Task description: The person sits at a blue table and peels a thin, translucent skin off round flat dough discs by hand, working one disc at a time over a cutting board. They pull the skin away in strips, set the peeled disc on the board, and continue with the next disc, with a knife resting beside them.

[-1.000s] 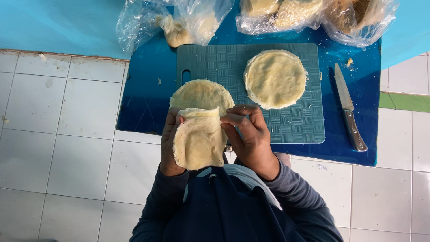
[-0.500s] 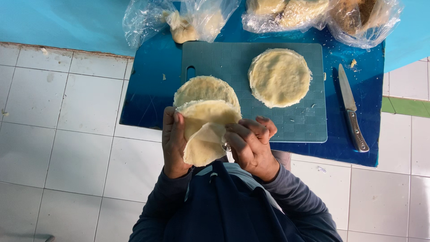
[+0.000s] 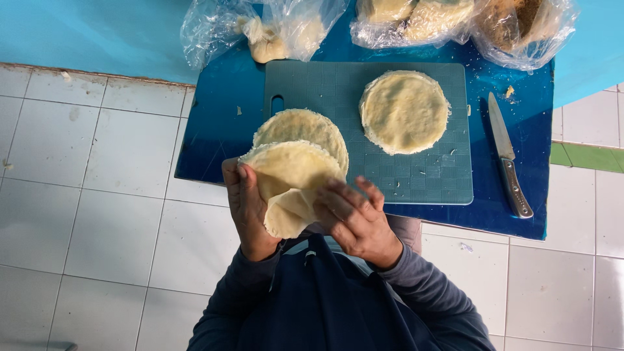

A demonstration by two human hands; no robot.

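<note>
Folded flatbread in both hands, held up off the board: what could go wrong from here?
1. The folded flatbread is thin and bent between left hand and right hand; it may crack or tear at the crease.
2. It is held beyond the near edge of the blue table, above the tiled floor, so a slip likely drops it there.
3. The knife lies loose by the cutting board.

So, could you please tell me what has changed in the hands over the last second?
Both hands, left and right, have folded the flat tortilla they hold: its lower edge now curls under, where a second ago it hung open. The second tortilla on the cutting board and the knife stayed put.
</note>
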